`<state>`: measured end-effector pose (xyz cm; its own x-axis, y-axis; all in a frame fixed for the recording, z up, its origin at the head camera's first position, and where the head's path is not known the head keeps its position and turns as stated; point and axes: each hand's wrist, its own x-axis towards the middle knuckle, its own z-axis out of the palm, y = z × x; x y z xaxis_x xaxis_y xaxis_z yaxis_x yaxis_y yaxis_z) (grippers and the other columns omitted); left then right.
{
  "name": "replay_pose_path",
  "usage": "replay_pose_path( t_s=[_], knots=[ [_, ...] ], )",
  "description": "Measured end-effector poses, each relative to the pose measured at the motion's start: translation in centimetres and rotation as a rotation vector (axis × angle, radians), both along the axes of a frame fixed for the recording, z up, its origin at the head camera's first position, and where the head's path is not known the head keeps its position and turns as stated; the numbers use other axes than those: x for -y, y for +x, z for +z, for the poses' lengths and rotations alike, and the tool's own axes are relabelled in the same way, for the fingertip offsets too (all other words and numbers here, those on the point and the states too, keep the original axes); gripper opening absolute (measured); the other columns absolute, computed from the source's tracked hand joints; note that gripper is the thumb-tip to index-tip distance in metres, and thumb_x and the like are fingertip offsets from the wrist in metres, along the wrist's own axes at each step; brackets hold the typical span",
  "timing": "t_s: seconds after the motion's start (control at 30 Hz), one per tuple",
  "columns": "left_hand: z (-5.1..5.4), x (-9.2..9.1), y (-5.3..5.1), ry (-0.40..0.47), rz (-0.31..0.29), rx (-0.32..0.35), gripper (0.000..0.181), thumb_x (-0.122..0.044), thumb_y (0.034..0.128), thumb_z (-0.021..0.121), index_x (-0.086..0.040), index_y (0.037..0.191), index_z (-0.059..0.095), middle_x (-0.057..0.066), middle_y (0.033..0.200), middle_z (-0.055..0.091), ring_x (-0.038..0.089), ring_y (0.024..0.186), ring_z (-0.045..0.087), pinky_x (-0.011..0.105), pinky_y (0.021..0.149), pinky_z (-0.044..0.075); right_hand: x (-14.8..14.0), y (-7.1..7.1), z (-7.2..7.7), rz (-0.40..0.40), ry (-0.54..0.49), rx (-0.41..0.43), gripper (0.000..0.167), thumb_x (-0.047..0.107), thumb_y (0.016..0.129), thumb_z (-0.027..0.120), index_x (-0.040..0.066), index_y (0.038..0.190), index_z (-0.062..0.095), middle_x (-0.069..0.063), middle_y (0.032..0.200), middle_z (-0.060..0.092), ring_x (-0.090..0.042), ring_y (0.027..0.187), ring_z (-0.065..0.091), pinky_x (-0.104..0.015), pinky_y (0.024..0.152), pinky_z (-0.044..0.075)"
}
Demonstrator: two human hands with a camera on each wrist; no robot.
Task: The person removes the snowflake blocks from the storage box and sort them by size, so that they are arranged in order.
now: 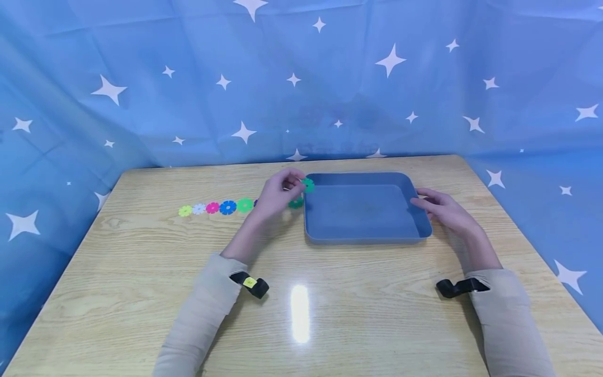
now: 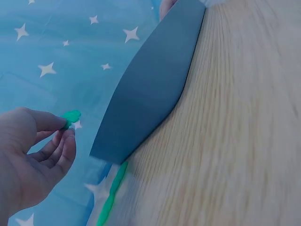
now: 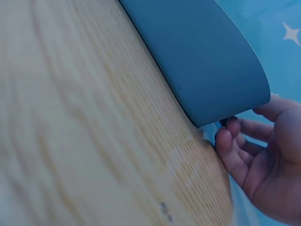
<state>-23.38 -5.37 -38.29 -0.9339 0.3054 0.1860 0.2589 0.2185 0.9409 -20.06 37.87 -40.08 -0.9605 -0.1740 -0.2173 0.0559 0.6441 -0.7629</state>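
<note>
My left hand [image 1: 275, 195] pinches a green flower-shaped plastic disc [image 1: 308, 185] between thumb and fingertips, raised at the tray's left rim. The left wrist view shows the same green disc [image 2: 71, 118] nearly edge-on. A blue-grey rectangular tray [image 1: 367, 242] stands on the table. At its right wall, my right hand [image 1: 445, 209] grips the edge, thumb over the rim and other fingers outside. In the right wrist view a small dark spot by those fingertips is unclear. Another green disc [image 1: 296, 202] lies beside the tray's left wall, partly behind my left hand.
A row of flower discs runs left from the tray: yellow [image 1: 185, 211], white [image 1: 199, 209], pink [image 1: 213, 208], blue [image 1: 228, 207] and light green [image 1: 245, 204]. A purple one [image 1: 256, 202] is mostly hidden by the left hand. A starred blue curtain [image 1: 330, 94] hangs behind the table [image 1: 141, 293].
</note>
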Motion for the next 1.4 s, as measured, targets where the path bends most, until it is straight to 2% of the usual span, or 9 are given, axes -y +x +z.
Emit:
replay_pose_path(
  t_s=[0.13, 0.57, 0.63, 0.7, 0.8, 0.93, 1.07, 1.2, 1.4],
  knots=[
    [-0.1, 1.7, 0.2, 0.022, 0.037, 0.01, 0.018, -0.009, 0.0989, 0.065, -0.003, 0.116, 0.065, 0.012, 0.095, 0.062, 0.031, 0.086, 0.062, 0.054, 0.082, 0.053, -0.1, 0.0, 0.0, -0.004, 0.0, -0.001, 0.076, 0.048, 0.105, 0.049, 0.001, 0.159, 0.023, -0.028, 0.152, 0.038, -0.016, 0.105, 0.054, -0.02, 0.083, 0.046],
    [-1.0, 9.3, 1.2, -0.026, 0.15, 0.039, 0.025, -0.013, 0.1021, 0.061, 0.002, 0.123, 0.061, 0.019, 0.104, 0.06, 0.04, 0.092, 0.062, 0.045, 0.082, 0.055, -0.2, 0.0, -0.1, -0.007, -0.004, -0.01, 0.075, 0.047, 0.105, 0.049, 0.001, 0.159, 0.024, -0.023, 0.144, 0.043, -0.019, 0.099, 0.051, -0.024, 0.081, 0.045],
    [-0.5, 10.4, 1.7, -0.036, 0.177, 0.054, 0.027, -0.012, 0.103, 0.059, 0.004, 0.124, 0.06, 0.022, 0.106, 0.06, 0.041, 0.092, 0.062, 0.047, 0.083, 0.055, -0.2, 0.0, 0.0, -0.008, -0.003, -0.007, 0.075, 0.048, 0.105, 0.049, 0.002, 0.159, 0.024, -0.023, 0.146, 0.042, -0.019, 0.1, 0.051, -0.023, 0.081, 0.045],
    [0.2, 11.4, 2.3, -0.054, 0.203, 0.055, 0.027, -0.009, 0.1034, 0.057, 0.007, 0.125, 0.059, 0.026, 0.106, 0.06, 0.035, 0.088, 0.064, 0.045, 0.082, 0.056, -0.2, 0.0, -0.1, -0.009, -0.004, -0.007, 0.075, 0.047, 0.105, 0.049, 0.001, 0.159, 0.024, -0.023, 0.143, 0.044, -0.018, 0.099, 0.051, -0.024, 0.08, 0.046],
    [0.2, 13.3, 2.6, -0.071, 0.249, 0.071, 0.028, -0.011, 0.1042, 0.056, 0.006, 0.126, 0.059, 0.024, 0.106, 0.058, 0.029, 0.086, 0.065, 0.039, 0.078, 0.058, -0.2, 0.0, -0.1, -0.011, -0.01, -0.01, 0.074, 0.047, 0.105, 0.049, 0.001, 0.159, 0.024, -0.019, 0.136, 0.045, -0.017, 0.096, 0.051, -0.025, 0.079, 0.046],
    [-1.4, 16.3, 2.5, -0.094, 0.331, 0.076, 0.03, -0.021, 0.1044, 0.058, -0.001, 0.126, 0.061, 0.015, 0.105, 0.057, 0.027, 0.087, 0.066, 0.03, 0.073, 0.058, -0.2, 0.0, -0.2, -0.013, -0.022, -0.016, 0.074, 0.045, 0.106, 0.05, 0.0, 0.158, 0.025, -0.014, 0.124, 0.046, -0.016, 0.09, 0.051, -0.026, 0.076, 0.045],
    [-1.8, 18.9, 3.1, -0.148, 0.425, 0.079, 0.03, -0.023, 0.1048, 0.057, -0.002, 0.126, 0.062, 0.012, 0.104, 0.057, 0.021, 0.085, 0.066, 0.025, 0.072, 0.056, -0.2, 0.0, -0.3, -0.013, -0.027, -0.019, 0.073, 0.044, 0.106, 0.05, 0.0, 0.158, 0.025, -0.013, 0.114, 0.046, -0.015, 0.084, 0.05, -0.028, 0.074, 0.044],
    [-1.9, 21.2, 3.7, -0.161, 0.504, 0.109, 0.032, -0.023, 0.105, 0.056, 0.0, 0.126, 0.061, 0.011, 0.103, 0.055, 0.013, 0.082, 0.064, 0.02, 0.072, 0.056, -0.3, -0.1, -0.4, -0.013, -0.027, -0.018, 0.072, 0.043, 0.106, 0.05, 0.0, 0.158, 0.025, -0.011, 0.113, 0.045, -0.015, 0.084, 0.05, -0.029, 0.074, 0.043],
    [-2.2, 23.8, 4.3, -0.187, 0.596, 0.208, 0.034, -0.022, 0.1049, 0.055, 0.003, 0.129, 0.058, 0.011, 0.103, 0.054, 0.003, 0.075, 0.063, 0.018, 0.07, 0.056, -0.3, -0.1, -0.3, -0.015, -0.022, -0.014, 0.073, 0.044, 0.106, 0.05, 0.001, 0.158, 0.024, -0.011, 0.106, 0.046, -0.016, 0.081, 0.05, -0.031, 0.073, 0.043]
  ],
)
